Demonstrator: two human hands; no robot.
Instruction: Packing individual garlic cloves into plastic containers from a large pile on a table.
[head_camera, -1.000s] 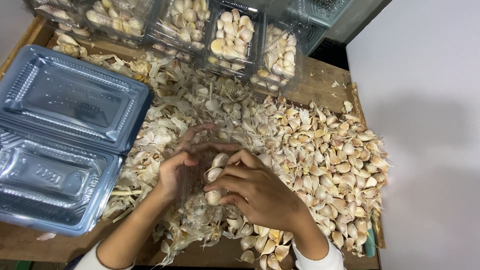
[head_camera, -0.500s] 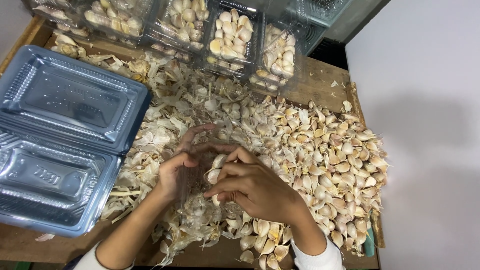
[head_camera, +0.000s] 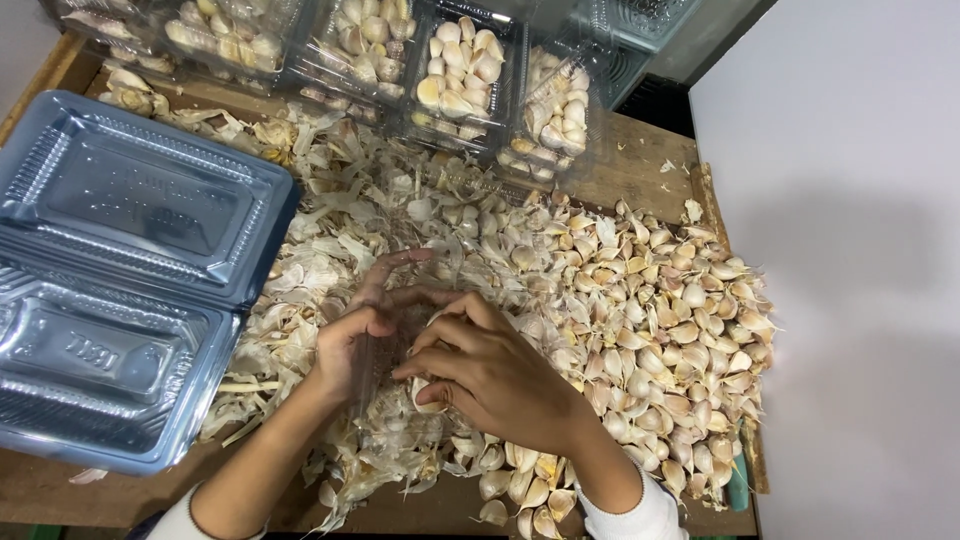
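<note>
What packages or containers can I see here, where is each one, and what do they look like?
Open clamshell box: left on the wooden table, clear bluish plastic, rectangular, empty.
Filled boxes: a row along the far edge, clear plastic, packed with pale garlic cloves.
Clear plastic piece: between the left hand and right hand, shape unclear.

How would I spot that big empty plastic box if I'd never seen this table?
Start at the wooden table heaped with garlic cloves and papery skins. Go to its left edge, left of the two hands. There lies an open clear clamshell box, hinged flat with both halves up. Unlike the smaller clear tubs along the far edge, it holds no cloves.
</note>
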